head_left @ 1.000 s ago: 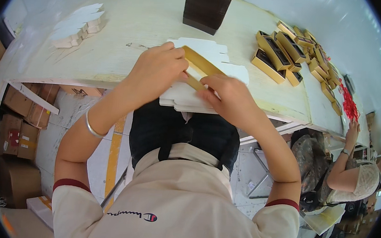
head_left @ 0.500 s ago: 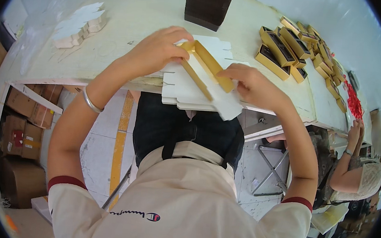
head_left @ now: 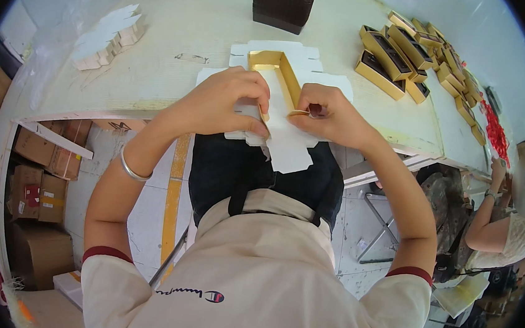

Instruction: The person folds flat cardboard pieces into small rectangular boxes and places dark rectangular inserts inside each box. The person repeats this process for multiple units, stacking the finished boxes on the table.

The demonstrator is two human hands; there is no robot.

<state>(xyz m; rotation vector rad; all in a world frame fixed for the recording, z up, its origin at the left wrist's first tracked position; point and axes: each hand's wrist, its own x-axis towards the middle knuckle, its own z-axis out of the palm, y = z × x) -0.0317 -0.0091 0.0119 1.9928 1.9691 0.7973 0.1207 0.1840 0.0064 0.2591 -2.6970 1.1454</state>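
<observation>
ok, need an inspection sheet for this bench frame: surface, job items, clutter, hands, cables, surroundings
Surface: pale worktable, scuffed.
Job's things: flat white die-cut card blank with a gold card strip folded at a right angle, lying on a stack of blanks at the table edge.
Clutter: finished gold boxes; dark box; white card pieces.
Hands: left hand and right hand both pinch the blank.
Cables: nothing seen.
Surroundings: cardboard cartons below; another person on the right.

Single head-worn fisheye view, steeply downward, close over table edge [head_left: 155, 101].
</observation>
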